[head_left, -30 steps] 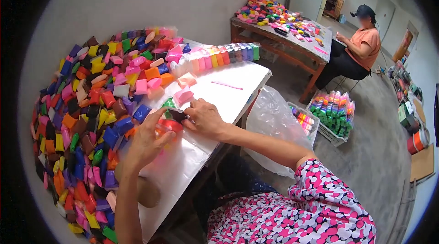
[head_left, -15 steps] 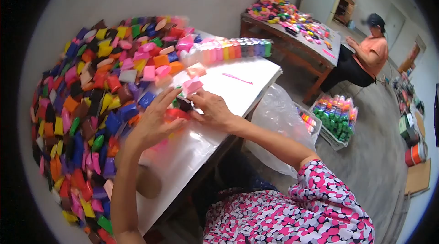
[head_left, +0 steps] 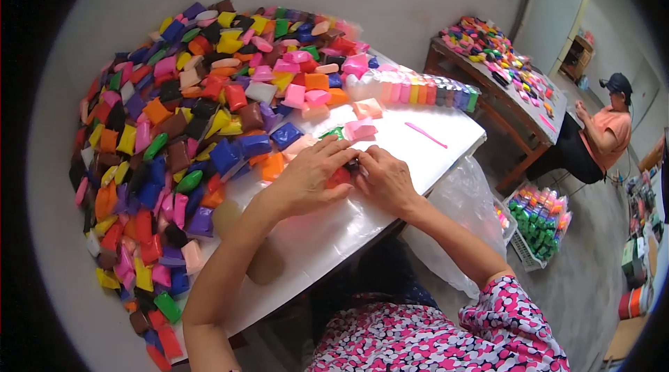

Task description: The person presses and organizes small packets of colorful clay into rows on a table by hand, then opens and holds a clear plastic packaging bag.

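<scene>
My left hand (head_left: 313, 175) is over the white table, fingers and thumb curved around a small red packet (head_left: 339, 177) that is partly covered. Close against it, my right hand (head_left: 387, 178) has its fingertips closed on a small dark packet (head_left: 354, 165), mostly hidden between the two hands. Just beyond the fingertips lie a pink packet (head_left: 360, 129) and a green packet (head_left: 334, 133). A pale peach packet (head_left: 298, 147) and an orange one (head_left: 272, 166) are beside my left hand.
A big heap of coloured packets (head_left: 174, 121) covers the table's left side. Behind my hands lie a clear-wrapped row of packets (head_left: 425, 90) and a pink stick (head_left: 426, 135). A plastic bag (head_left: 456, 215) and crate (head_left: 531, 258) stand right; a person (head_left: 603, 128) sits at another table (head_left: 481, 86).
My view has swung left, so everything sits further right. My left hand has moved in against the right one, its spread fingers now curved over the packets.
</scene>
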`<state>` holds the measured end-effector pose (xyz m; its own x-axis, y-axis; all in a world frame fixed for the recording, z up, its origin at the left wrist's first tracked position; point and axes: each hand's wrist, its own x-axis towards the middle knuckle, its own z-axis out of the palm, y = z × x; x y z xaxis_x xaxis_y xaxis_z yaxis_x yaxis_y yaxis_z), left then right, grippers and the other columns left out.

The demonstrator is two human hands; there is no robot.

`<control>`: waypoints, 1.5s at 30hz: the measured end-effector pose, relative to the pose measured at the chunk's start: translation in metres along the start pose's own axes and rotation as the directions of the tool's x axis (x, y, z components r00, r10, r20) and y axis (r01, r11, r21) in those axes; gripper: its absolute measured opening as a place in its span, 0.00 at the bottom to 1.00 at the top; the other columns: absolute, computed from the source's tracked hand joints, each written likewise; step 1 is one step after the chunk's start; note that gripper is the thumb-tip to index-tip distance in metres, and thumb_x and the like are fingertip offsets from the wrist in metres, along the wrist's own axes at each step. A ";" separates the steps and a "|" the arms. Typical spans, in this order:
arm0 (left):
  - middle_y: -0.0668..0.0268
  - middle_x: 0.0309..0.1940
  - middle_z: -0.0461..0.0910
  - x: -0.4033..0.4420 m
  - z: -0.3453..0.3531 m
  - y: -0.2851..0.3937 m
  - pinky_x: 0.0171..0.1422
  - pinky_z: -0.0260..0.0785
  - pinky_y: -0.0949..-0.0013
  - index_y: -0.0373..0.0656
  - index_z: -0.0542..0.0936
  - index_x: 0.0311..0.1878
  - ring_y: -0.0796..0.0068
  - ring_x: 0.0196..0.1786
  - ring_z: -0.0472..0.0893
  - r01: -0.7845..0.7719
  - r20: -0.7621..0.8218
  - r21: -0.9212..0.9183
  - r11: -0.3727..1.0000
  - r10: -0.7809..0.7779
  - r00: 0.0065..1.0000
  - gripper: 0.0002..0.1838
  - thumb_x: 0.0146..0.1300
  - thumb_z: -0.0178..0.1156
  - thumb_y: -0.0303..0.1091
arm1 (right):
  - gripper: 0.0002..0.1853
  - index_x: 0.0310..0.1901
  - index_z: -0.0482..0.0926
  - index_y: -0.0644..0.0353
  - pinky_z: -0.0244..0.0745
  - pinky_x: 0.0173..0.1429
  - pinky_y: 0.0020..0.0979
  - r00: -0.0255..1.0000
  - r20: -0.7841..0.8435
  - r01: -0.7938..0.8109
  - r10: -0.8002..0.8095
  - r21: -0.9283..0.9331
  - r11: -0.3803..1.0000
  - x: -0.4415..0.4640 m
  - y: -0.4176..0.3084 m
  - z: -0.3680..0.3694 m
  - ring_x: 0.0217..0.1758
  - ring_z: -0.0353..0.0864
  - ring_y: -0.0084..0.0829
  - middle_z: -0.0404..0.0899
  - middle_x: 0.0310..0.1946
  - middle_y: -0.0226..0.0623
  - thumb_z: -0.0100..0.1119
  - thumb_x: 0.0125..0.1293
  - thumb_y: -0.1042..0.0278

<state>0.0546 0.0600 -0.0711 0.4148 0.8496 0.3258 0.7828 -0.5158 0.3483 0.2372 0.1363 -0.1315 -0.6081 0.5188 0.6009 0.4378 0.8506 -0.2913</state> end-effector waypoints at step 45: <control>0.51 0.33 0.80 -0.064 -0.016 0.151 0.41 0.73 0.56 0.35 0.76 0.48 0.52 0.36 0.82 0.358 -0.266 -0.223 0.907 -0.410 0.872 0.15 0.62 0.64 0.34 | 0.28 0.59 0.73 0.63 0.78 0.41 0.23 0.970 0.241 -0.206 0.032 0.746 0.634 -0.002 -0.040 -0.091 0.42 0.81 0.23 0.77 0.48 0.34 0.66 0.54 0.75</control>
<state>0.1387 -0.0742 -0.0254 -0.0824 0.9234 0.3749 0.7549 -0.1878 0.6284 0.2814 0.0936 -0.0534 -0.7356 0.5508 0.3943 -0.0911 0.4964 -0.8633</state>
